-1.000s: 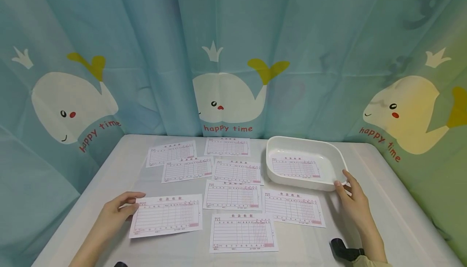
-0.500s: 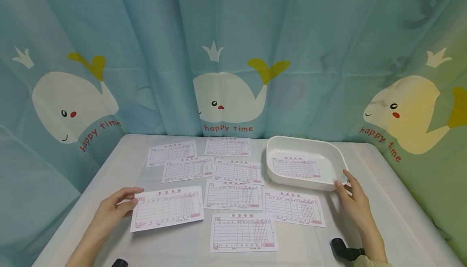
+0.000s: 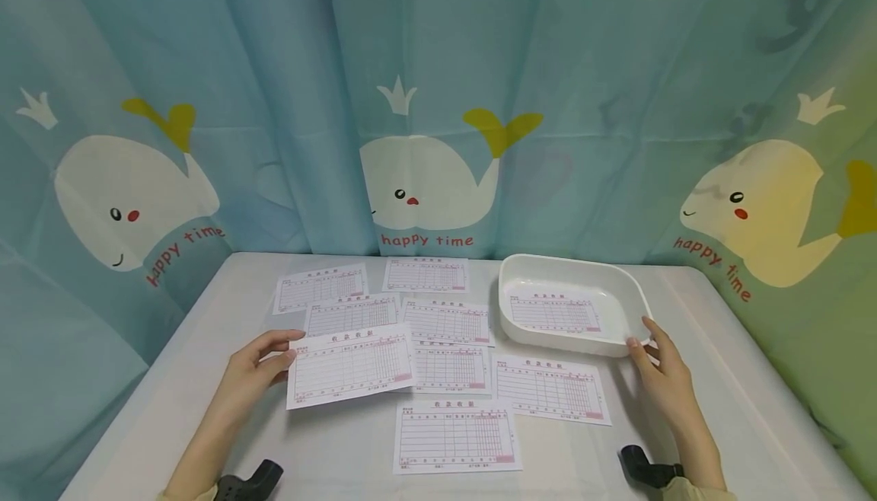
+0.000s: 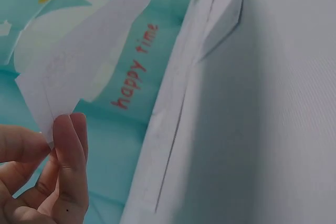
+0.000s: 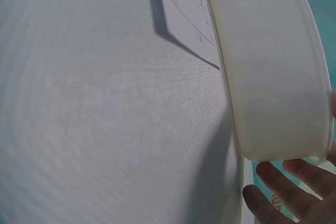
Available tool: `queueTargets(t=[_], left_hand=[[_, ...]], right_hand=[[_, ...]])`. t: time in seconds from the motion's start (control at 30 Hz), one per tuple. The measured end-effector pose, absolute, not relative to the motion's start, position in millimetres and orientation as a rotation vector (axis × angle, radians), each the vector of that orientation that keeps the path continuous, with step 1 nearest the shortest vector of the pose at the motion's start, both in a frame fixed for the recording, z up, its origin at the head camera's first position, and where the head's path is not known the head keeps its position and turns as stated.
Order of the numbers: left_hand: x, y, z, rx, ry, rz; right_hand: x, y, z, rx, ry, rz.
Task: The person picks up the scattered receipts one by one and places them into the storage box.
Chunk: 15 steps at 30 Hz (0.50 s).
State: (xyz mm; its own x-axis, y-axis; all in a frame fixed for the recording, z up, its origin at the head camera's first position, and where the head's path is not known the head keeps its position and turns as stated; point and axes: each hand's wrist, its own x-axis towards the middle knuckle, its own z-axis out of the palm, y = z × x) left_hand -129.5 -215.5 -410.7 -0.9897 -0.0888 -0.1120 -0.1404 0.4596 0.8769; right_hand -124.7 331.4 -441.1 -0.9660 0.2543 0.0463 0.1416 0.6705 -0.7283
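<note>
My left hand pinches a printed receipt slip by its left edge, thumb on one side and fingers on the other. The slip is raised over the table, slightly tilted, and covers parts of two slips behind it. In the left wrist view, the held slip stands edge-up between the fingertips. At the right, my right hand holds the near right corner of a white plastic basin, thumb and forefinger at its rim. One receipt slip lies inside the basin. The right wrist view shows the basin's outer wall close up.
Several more receipt slips lie on the white table, among them one at the near middle, one below the basin and one at the back. A blue-green curtain with whale prints hangs behind and around the table.
My left hand has lifted the receipt slip and carried it right and away from me, over the edges of other slips. The right hand and the basin have stayed in place.
</note>
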Motion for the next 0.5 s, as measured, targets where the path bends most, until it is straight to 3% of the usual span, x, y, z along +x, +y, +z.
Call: queueTargets(t=[0.5], left_hand=[[-149.5, -181.7, -400.1, -0.080, 2.553, 1.775]], right_hand=[[-124.4, 332.2, -440.3, -0.334, -2.742, 1.187]])
